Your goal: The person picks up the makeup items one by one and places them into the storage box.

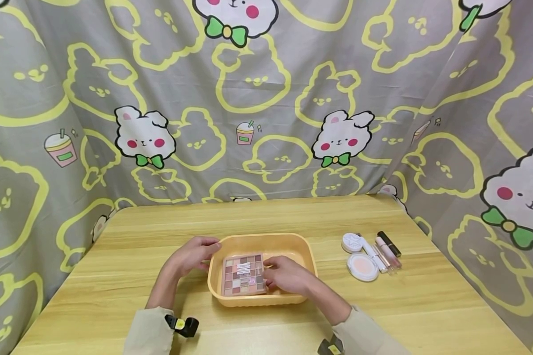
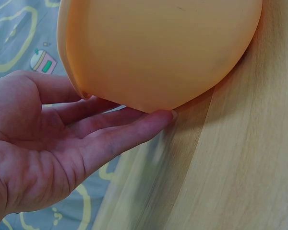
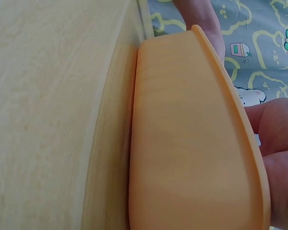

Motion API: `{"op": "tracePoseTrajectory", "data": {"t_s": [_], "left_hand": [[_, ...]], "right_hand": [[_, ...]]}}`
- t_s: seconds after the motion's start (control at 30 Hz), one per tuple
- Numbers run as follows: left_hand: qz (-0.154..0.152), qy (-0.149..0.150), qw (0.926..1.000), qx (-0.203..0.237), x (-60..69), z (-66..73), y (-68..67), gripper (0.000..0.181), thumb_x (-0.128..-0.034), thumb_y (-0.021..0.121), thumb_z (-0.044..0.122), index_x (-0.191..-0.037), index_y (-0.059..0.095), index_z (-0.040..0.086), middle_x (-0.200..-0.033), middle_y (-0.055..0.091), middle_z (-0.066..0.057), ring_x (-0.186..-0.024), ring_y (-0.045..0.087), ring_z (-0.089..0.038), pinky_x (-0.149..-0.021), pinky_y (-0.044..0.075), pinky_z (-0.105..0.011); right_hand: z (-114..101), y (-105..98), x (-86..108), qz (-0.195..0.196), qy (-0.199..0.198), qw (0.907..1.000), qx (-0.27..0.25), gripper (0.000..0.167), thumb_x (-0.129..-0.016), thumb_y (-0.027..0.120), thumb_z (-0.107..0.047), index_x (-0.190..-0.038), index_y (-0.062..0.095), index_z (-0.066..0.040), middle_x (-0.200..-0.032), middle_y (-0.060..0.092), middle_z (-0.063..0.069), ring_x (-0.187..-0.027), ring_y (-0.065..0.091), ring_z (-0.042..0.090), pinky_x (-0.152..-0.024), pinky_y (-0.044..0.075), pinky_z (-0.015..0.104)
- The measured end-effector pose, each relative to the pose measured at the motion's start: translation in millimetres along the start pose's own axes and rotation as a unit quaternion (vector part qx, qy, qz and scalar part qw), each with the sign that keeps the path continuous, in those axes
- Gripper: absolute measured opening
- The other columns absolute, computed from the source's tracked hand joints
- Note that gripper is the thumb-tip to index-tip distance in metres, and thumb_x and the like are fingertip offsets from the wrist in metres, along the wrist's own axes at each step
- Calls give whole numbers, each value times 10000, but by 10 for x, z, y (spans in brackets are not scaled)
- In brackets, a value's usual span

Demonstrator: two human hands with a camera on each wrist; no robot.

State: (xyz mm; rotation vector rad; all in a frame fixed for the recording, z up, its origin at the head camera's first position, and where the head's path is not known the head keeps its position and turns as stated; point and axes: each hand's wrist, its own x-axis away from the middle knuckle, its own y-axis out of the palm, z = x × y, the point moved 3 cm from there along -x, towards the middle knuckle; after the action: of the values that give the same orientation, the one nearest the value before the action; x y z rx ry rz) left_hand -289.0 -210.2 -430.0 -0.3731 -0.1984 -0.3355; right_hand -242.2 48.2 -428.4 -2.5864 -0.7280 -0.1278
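Observation:
An orange plastic basin [image 1: 311, 251] stands on the table in the head view. Inside it at the left lies an eyeshadow palette [image 1: 242, 276] with a grid of coloured squares. My right hand [image 1: 288, 275] reaches over the basin and grips the palette's right edge; its fingertips are partly hidden. My left hand [image 1: 193, 255] holds the basin at its left end. In the left wrist view, the thumb of this left hand [image 2: 62, 139] lies against the outer wall while other fingers pass behind the basin. The basin's wall [image 3: 192, 134] hides the palette in the right wrist view.
Right of the basin lie a round white case [image 1: 352, 242], a round compact [image 1: 362, 266], a white tube [image 1: 373, 254], a pink tube [image 1: 388, 246] and a black tube [image 1: 388, 243]. A patterned curtain [image 1: 266, 187] hangs behind the wooden table [image 1: 160, 227].

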Motion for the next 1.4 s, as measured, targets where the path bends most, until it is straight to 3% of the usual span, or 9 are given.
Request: {"op": "tracePoseTrajectory", "data": {"t_s": [0.4, 0.93, 1.4], "left_hand": [[14, 48, 10000, 0, 2, -6, -4, 433, -1067, 503, 248, -1355, 564, -68, -1265, 664, -233, -1152, 667, -322, -816, 619, -436], [50, 1, 10000, 47, -9, -16, -5, 422, -1066, 504, 235, -1346, 565, -74, -1264, 661, -234, -1157, 666, -330, -819, 619, -434], [12, 20, 10000, 81, -7, -8, -6, 429, -1067, 503, 239, -1350, 561, -78, -1266, 660, -236, -1156, 667, -328, -816, 620, -431]], "right_hand": [[0, 8, 9, 20, 14, 10000, -60, 483, -973, 572, -126, -1374, 512, 137, -1076, 699, 154, -852, 684, 226, -694, 561, 330], [1, -7, 7, -85, 1, 9990, -449, 448, -995, 572, -116, -1374, 503, 113, -905, 634, 143, -694, 545, 160, -607, 475, 261], [-22, -88, 8, -35, -254, 9989, -397, 456, -964, 579, -95, -1359, 511, 122, -871, 635, 172, -726, 563, 200, -630, 483, 288]]}}
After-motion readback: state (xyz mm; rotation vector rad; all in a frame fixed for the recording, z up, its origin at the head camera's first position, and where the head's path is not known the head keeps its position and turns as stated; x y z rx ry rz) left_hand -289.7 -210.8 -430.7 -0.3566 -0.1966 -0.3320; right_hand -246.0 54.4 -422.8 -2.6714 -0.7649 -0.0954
